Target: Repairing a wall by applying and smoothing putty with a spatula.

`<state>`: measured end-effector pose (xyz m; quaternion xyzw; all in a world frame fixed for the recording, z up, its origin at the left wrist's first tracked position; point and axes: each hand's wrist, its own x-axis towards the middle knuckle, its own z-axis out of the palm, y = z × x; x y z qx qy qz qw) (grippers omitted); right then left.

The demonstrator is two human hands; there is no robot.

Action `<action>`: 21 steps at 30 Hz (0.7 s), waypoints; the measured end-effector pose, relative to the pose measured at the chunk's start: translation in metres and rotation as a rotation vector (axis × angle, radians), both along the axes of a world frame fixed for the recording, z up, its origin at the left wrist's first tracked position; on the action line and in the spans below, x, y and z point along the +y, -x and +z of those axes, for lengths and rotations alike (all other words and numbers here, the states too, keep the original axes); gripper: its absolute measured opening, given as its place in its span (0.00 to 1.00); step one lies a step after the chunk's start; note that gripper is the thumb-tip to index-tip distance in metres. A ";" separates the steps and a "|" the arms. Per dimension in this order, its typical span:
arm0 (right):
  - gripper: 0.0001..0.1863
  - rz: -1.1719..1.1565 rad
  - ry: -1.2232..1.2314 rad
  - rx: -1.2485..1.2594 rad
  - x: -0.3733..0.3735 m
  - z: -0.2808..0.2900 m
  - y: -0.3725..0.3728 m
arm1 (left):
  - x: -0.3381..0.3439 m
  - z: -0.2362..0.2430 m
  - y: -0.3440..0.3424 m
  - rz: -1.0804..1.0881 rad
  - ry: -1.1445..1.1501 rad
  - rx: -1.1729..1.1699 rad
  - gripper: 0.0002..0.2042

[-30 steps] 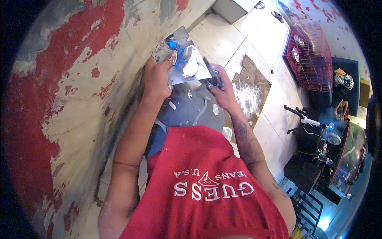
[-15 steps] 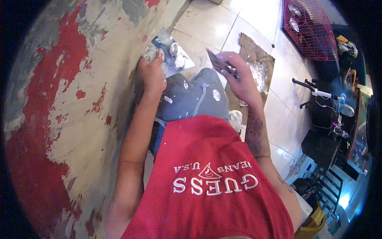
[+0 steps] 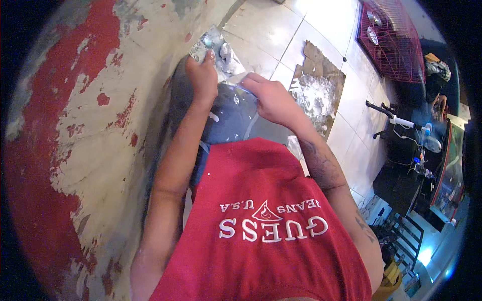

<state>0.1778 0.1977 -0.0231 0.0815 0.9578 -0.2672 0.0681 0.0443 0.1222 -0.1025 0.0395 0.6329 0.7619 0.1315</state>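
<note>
In my left hand (image 3: 203,78) is a flat metal plate (image 3: 212,40) smeared with white putty (image 3: 229,59), held by one edge with the thumb on top. My right hand (image 3: 273,100) grips a putty knife (image 3: 238,79), its blade at the near edge of the plate; the fingers mostly cover its handle. Both hands are above my grey, putty-spotted trousers (image 3: 228,120), close to the wall.
On my left rises a wall (image 3: 105,165) with peeling red paint and grey patches. A torn cardboard sheet (image 3: 335,75) with white powder lies on the tiled floor (image 3: 256,25). Farther right are a pink wire cage (image 3: 394,45), a fan (image 3: 432,144) and a dark chair (image 3: 406,238).
My right hand has moved left with the putty knife, bringing it from beside the plate to the plate's edge. My left hand and the plate have shifted slightly right and away.
</note>
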 end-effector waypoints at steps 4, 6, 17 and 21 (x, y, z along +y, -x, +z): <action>0.21 -0.048 0.046 0.185 0.012 0.003 0.002 | -0.006 0.002 0.007 -0.057 0.015 -0.011 0.17; 0.20 -0.089 -0.063 0.199 0.019 0.006 0.009 | -0.011 0.011 -0.001 -0.098 0.112 0.049 0.18; 0.21 0.010 -0.056 0.198 0.026 0.016 0.018 | -0.014 0.009 0.006 -0.104 0.197 0.133 0.16; 0.22 0.020 -0.088 0.164 0.006 0.011 0.025 | -0.008 0.001 0.014 -0.039 0.176 0.259 0.12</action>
